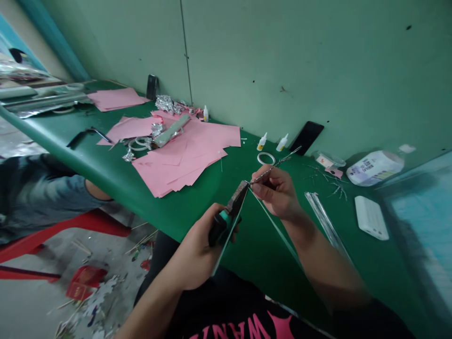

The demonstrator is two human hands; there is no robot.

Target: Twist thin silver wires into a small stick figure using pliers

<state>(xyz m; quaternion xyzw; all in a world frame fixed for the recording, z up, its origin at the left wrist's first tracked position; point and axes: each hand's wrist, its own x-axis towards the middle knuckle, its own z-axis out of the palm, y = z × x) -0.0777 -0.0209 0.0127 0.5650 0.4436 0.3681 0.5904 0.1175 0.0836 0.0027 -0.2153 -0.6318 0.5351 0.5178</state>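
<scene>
Wears a black cloth top (219, 299), printed across the front with bold pink capital lettering (254, 325), partly cut off by the lower edge of the view, with W, A and N legible. Bears beside the letters a solid pink shape with pointed tips (282, 326). Ends in a bare left hand (205, 247) and a bare right hand (277, 193). Has a plain black sleeve (374, 320) high on the right arm. Includes, lower down, a plain black trouser leg (160, 256).
</scene>
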